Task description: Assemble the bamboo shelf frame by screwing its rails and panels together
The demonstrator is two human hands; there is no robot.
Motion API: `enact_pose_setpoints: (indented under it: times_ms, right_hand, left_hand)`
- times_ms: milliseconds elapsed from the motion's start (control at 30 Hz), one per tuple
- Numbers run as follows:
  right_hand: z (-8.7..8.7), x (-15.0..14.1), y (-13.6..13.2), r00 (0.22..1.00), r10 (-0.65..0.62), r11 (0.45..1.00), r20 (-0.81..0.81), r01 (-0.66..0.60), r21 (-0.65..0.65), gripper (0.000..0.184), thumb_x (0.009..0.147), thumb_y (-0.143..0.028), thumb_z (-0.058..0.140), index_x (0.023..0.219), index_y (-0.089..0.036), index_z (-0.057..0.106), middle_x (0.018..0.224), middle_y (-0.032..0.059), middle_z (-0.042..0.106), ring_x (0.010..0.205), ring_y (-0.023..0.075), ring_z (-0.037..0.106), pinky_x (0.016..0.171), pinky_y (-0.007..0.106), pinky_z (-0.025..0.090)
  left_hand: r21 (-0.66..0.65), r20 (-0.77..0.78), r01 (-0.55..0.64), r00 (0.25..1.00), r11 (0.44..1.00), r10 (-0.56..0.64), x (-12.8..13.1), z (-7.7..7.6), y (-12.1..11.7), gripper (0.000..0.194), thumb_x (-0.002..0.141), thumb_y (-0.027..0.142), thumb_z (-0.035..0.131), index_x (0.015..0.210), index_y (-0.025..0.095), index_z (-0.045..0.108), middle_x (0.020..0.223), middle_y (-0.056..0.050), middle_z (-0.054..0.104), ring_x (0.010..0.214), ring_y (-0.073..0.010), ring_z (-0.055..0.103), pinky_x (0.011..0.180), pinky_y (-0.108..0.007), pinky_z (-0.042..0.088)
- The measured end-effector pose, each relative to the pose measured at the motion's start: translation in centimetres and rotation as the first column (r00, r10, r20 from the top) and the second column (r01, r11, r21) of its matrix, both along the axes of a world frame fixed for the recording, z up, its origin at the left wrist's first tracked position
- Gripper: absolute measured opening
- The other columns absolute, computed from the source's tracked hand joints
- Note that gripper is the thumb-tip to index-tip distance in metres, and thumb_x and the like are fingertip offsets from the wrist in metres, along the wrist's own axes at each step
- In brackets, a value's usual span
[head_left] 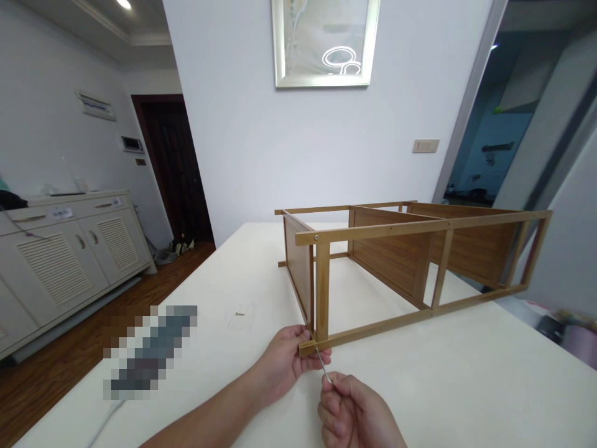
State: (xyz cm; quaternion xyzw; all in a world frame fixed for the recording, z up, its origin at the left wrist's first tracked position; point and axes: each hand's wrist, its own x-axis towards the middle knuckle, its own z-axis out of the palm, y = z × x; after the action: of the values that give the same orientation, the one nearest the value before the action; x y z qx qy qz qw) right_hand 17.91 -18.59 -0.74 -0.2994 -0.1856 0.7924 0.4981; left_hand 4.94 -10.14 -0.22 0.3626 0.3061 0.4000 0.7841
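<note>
A brown bamboo shelf frame (pixel 410 261) lies on its side on the white table (pixel 466 379). At its near corner, a thin silver hex key (pixel 323 366) points into the lower rail. The right hand (pixel 354 414) pinches the key's bent end, fingers together. The left hand (pixel 286 361), forearm reaching in from the lower left, clamps that corner between thumb and fingers. A small screw in a clear bag (pixel 241 315) lies nearby.

One wooden rack (pixel 401 261), perhaps one screw (pixel 240 313)

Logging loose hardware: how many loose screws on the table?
1: a small brass screw on the white table, left of the wooden shelf frame. More may be hidden.
</note>
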Motion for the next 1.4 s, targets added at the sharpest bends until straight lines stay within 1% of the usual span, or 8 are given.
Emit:
enact_pose_setpoints:
  times_ms: [167,267,400,533,600,700,933,1400]
  right_hand:
    - [-0.4,-0.3,-0.7,0.966,-0.147,0.988,0.212,0.133,0.082,0.032,0.075,-0.045,0.072,0.081,-0.018,0.056,0.058,-0.0056,0.052,0.038,0.0039,0.034,0.038,0.019,0.034]
    - [-0.5,-0.3,-1.2,0.853,-0.296,0.950,0.431,0.217,0.223,0.040,0.076,-0.053,0.071,0.091,-0.020,0.055,0.064,-0.0058,0.054,0.038,0.0045,0.036,0.038,0.020,0.036]
    - [-0.9,0.0,-1.8,0.426,-0.583,0.809,0.692,0.227,0.542,0.040,0.086,-0.059,0.058,0.104,-0.022,0.055,0.073,-0.0028,0.058,0.045,0.0099,0.049,0.041,0.023,0.040]
    - [-1.5,0.9,-1.9,-0.043,-0.821,0.570,0.570,-0.121,0.812,0.023,0.094,-0.044,0.056,0.098,-0.022,0.058,0.080,0.0025,0.062,0.052,0.0124,0.055,0.048,0.025,0.045]
    - [-1.7,1.3,-1.8,-0.173,-0.893,0.449,0.415,-0.323,0.833,0.015,0.096,-0.036,0.055,0.094,-0.021,0.057,0.081,0.0038,0.061,0.056,0.0130,0.058,0.049,0.024,0.045]
    - [-1.8,1.5,-1.5,-0.312,-0.922,0.365,0.231,-0.494,0.789,0.010,0.097,-0.026,0.054,0.089,-0.021,0.055,0.074,0.0023,0.057,0.060,0.0140,0.059,0.051,0.025,0.043]
    - [-1.4,1.1,-1.2,-0.459,-0.889,0.347,0.006,-0.663,0.663,0.020,0.096,-0.018,0.053,0.076,-0.022,0.049,0.064,-0.0005,0.049,0.055,0.0153,0.048,0.050,0.031,0.031]
    - [-0.8,1.5,-1.2,-0.483,-0.875,0.362,-0.028,-0.693,0.623,0.016,0.098,-0.020,0.053,0.081,-0.020,0.051,0.066,-0.0006,0.049,0.058,0.0145,0.046,0.052,0.030,0.029]
  left_hand:
    - [0.005,-0.008,-0.002,1.000,1.000,0.002,0.0,-0.1,0.0,0.017,0.090,0.024,0.063,0.084,0.008,0.062,0.080,-0.017,0.075,0.064,-0.0169,0.070,0.065,-0.026,0.055]
    - [0.017,0.002,0.006,1.000,1.000,-0.006,-0.1,-0.2,0.0,0.018,0.091,0.026,0.063,0.086,0.008,0.063,0.081,-0.018,0.075,0.065,-0.0171,0.071,0.066,-0.026,0.056]
    - [0.018,0.001,0.011,1.000,1.000,-0.011,-0.1,-0.3,0.1,0.017,0.091,0.025,0.062,0.086,0.008,0.062,0.081,-0.018,0.075,0.065,-0.0172,0.071,0.068,-0.027,0.056]
    - [0.020,-0.010,0.014,1.000,1.000,-0.014,-0.2,-0.3,0.1,0.021,0.091,0.028,0.062,0.088,0.008,0.062,0.083,-0.019,0.075,0.066,-0.0174,0.071,0.066,-0.027,0.056]
    - [0.016,-0.019,0.013,1.000,1.000,-0.013,-0.2,-0.3,0.1,0.021,0.091,0.029,0.064,0.088,0.008,0.061,0.083,-0.019,0.075,0.065,-0.0173,0.071,0.065,-0.026,0.056]
    - [0.007,-0.033,0.009,0.999,1.000,-0.009,-0.2,-0.2,0.1,0.021,0.091,0.029,0.063,0.087,0.009,0.060,0.083,-0.019,0.075,0.065,-0.0173,0.071,0.065,-0.027,0.056]
    - [-0.005,-0.032,-0.006,0.999,1.000,0.006,-0.1,0.0,0.0,0.018,0.092,0.024,0.060,0.087,0.008,0.061,0.082,-0.019,0.075,0.064,-0.0172,0.071,0.066,-0.027,0.056]
    - [-0.013,-0.029,-0.007,1.000,1.000,0.007,0.0,-0.1,0.1,0.017,0.093,0.024,0.058,0.085,0.009,0.060,0.082,-0.018,0.075,0.064,-0.0167,0.071,0.064,-0.025,0.056]
